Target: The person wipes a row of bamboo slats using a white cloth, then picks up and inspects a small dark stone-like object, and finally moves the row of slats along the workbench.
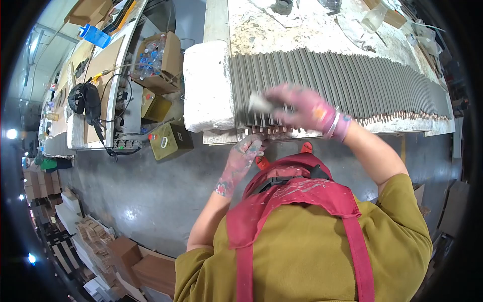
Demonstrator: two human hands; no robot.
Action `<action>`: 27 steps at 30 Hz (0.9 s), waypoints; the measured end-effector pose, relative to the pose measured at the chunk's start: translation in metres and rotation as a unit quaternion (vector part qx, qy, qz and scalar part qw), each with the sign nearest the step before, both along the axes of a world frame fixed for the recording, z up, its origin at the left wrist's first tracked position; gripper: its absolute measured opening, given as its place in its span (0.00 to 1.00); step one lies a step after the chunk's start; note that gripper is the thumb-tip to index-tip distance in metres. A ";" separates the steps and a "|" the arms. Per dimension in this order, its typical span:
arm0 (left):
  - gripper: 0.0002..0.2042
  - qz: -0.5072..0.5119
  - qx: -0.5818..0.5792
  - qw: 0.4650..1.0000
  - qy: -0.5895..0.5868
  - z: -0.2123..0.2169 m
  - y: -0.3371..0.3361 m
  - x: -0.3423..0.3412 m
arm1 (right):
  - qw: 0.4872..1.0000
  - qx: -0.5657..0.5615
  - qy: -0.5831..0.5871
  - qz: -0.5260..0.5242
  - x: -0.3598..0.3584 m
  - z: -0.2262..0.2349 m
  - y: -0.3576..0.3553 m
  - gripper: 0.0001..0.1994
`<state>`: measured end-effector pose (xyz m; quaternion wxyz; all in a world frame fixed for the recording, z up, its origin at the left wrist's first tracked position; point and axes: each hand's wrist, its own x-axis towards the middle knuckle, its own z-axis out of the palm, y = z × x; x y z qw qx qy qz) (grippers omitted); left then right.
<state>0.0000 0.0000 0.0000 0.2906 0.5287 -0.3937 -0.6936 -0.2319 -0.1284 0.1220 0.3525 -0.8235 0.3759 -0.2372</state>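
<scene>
A long row of thin dark-grey rods lies side by side across the work table, their copper-coloured tips pointing toward me at the front edge. My right hand, in a paint-stained pink glove, is over the left part of the row. It grips a small whitish piece, blurred by motion, so I cannot tell its kind. My left hand, gloved in pink with grey stains, is at the table's front edge. Its fingers are curled together against the rod tips at the row's left end; what they hold is hidden.
A white wrapped block stands left of the rods. The tabletop behind them is paint-splattered. To the left are a cardboard box of plastic bottles, olive-coloured cans on the floor, and a side table with a black bag and blue bottle.
</scene>
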 end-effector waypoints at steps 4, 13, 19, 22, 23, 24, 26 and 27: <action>0.13 0.088 -0.096 0.990 0.053 0.023 0.017 -0.010 | 0.994 -0.030 -0.027 -0.101 -0.031 -0.013 -0.043 0.22; 0.15 0.007 -0.473 0.802 -0.365 0.043 0.011 -0.048 | 0.980 -0.166 0.105 0.013 -0.068 -0.012 -0.099 0.22; 0.20 0.021 -0.441 0.772 -0.457 0.032 0.016 -0.076 | 0.969 -0.167 0.120 0.139 -0.039 -0.015 -0.105 0.22; 0.20 0.043 -0.412 0.764 -0.494 0.022 0.017 -0.091 | 0.924 -0.244 0.087 0.281 -0.025 -0.015 -0.082 0.21; 0.20 0.050 -0.399 0.758 -0.514 0.016 0.019 -0.095 | 0.900 -0.259 0.058 0.347 -0.020 -0.017 -0.070 0.20; 0.20 0.056 -0.392 0.757 -0.520 0.013 0.021 -0.101 | 0.879 -0.276 0.055 0.385 -0.016 -0.017 -0.059 0.20; 0.20 0.069 -0.336 0.743 -0.574 0.010 0.024 -0.112 | 0.833 -0.332 0.073 0.436 -0.012 -0.036 -0.066 0.19; 0.20 0.076 -0.327 0.742 -0.581 0.011 0.026 -0.115 | 0.818 -0.338 0.118 0.449 -0.007 -0.029 -0.072 0.18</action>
